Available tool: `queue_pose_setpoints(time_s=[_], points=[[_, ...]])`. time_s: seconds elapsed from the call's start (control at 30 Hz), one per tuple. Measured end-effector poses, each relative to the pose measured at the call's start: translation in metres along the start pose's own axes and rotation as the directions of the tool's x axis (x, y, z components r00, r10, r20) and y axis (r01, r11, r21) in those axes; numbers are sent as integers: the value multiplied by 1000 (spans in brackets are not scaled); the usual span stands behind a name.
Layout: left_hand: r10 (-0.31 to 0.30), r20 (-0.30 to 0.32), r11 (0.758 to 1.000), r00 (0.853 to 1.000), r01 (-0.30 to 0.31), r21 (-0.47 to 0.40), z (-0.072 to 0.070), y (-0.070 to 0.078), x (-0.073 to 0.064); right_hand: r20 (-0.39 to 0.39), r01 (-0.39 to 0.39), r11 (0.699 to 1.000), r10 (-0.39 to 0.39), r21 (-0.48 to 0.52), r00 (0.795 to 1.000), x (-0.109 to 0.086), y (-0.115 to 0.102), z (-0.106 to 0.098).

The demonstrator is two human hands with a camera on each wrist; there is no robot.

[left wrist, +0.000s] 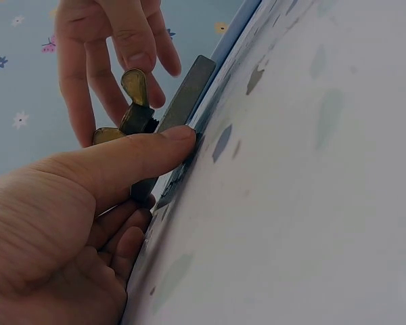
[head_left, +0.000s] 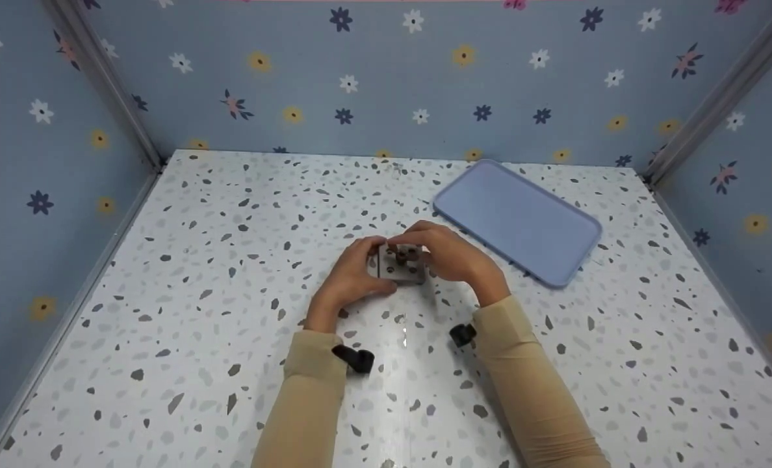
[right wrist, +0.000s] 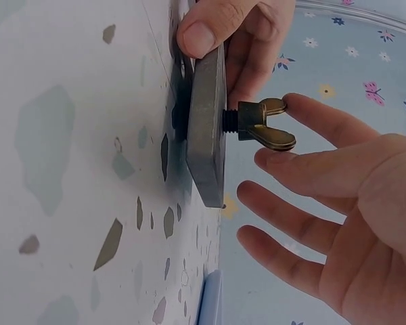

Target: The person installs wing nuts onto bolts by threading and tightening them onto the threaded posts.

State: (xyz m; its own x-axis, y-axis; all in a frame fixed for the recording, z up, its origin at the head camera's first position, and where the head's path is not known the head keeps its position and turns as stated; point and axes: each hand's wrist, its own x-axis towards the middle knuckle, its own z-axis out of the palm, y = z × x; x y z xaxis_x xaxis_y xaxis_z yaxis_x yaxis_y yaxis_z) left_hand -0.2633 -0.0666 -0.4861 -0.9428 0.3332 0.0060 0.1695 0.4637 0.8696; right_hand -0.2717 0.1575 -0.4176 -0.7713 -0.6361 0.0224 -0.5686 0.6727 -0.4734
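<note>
A small grey metal plate [head_left: 399,275] with several holes lies flat on the table in front of me. My left hand [head_left: 352,273] grips it by its edges, thumb at the near side and fingers at the far side. From the plate's face stands a brass-coloured wing nut [right wrist: 274,137], dark thread showing between it and the plate [right wrist: 206,128]. My right hand [head_left: 454,253] has thumb and index fingertips at its two wings, while the other fingers spread away from it. In the left wrist view the wing nut [left wrist: 135,88] shows partly behind my left thumb.
A light blue tray [head_left: 522,218] lies at an angle on the back right of the speckled white table [head_left: 197,338]. Flower-patterned panels [head_left: 386,78] enclose the table at the back and both sides. Black wrist mounts [head_left: 359,359] stick out from both sleeves.
</note>
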Motion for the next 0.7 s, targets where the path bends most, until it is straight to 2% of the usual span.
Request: queue_pose_setpoints(time_s=[0.43,0.7], points=[[-11,0,1000,1000,11,3,0,0,0,10,-15,999,15,-32,1000,0,1,-2],[-14,0,1000,1000,14,5,0,0,-1,-1,5,999,-5,-37,1000,-1,1,-2]])
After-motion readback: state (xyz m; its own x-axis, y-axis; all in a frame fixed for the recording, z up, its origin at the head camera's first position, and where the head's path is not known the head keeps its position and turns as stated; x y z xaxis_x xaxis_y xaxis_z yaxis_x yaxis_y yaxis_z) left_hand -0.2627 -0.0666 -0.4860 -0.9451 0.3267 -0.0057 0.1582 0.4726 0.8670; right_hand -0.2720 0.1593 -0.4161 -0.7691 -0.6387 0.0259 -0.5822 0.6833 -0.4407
